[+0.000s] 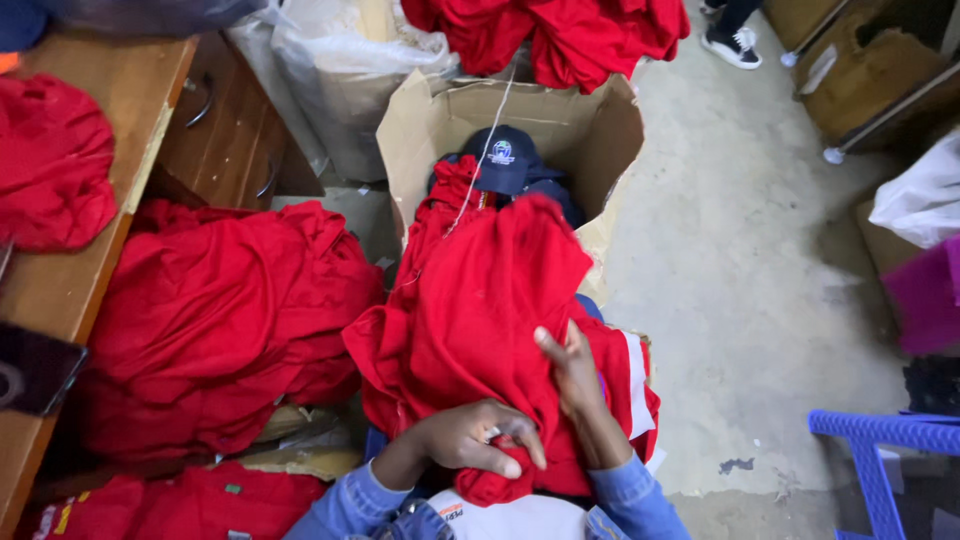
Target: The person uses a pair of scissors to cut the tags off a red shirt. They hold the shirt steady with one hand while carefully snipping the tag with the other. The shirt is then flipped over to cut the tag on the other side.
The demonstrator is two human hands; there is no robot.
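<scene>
A bundle of red garments (480, 300) lies on my lap, reaching up toward an open cardboard box (600, 130). My left hand (470, 440) clutches a bunched fold of the red cloth at the bottom of the bundle. My right hand (572, 368) rests on the cloth just to the right, fingers gripping it. A white thread (490, 140) runs from the bundle up to red cloth hanging above. Inside the box sits a dark blue cap (505, 160).
A large heap of red garments (220, 320) lies on the left beside a wooden desk (70, 270) with drawers. A dark phone (35, 370) lies on the desk. A blue plastic stool (885, 450) stands at lower right. Another person's shoe (733, 45) is at the top.
</scene>
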